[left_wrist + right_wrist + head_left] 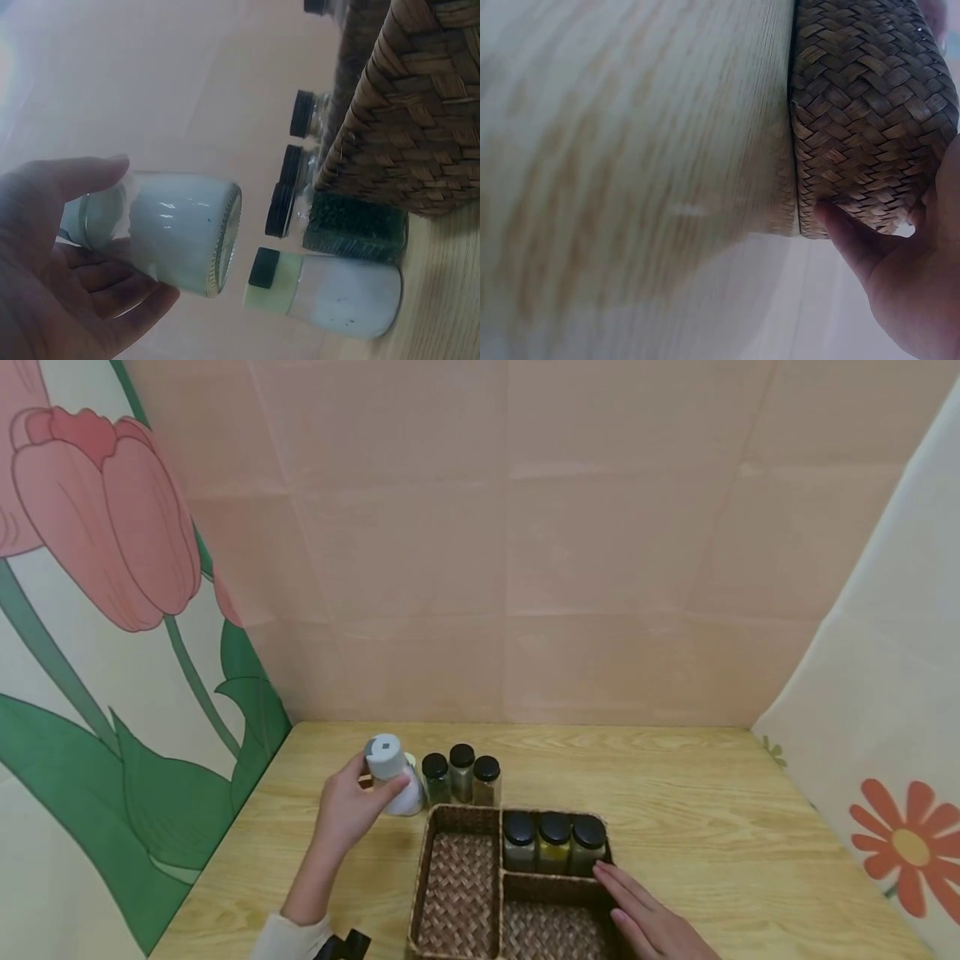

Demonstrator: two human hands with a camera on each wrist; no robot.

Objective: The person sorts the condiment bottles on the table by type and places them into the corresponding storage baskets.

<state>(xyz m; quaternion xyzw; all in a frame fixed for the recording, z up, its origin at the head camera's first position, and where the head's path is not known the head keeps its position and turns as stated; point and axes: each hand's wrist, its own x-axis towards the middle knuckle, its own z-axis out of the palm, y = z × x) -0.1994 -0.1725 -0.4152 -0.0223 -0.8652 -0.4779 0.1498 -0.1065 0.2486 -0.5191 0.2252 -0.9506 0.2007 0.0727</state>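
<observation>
My left hand (352, 802) grips a glass shaker jar (184, 225) of white contents by its pale grey cap (386, 756). In the left wrist view the jar's base points away from the palm, beside a second white-filled jar (349, 296) with a pale green and dark cap. On the right, my right hand (652, 914) holds the side of a woven basket (870, 112), its thumb (847, 236) against the outer wall and its fingers at the rim. Three black-lidded jars (554, 839) stand in the basket's back right compartment.
Behind the basket stand three more black-lidded jars (462, 768), one with dark green contents. The basket's left compartment (459, 893) and front right compartment (555, 931) show bare woven floors. A pink backdrop (510, 568) rises along the table's far edge.
</observation>
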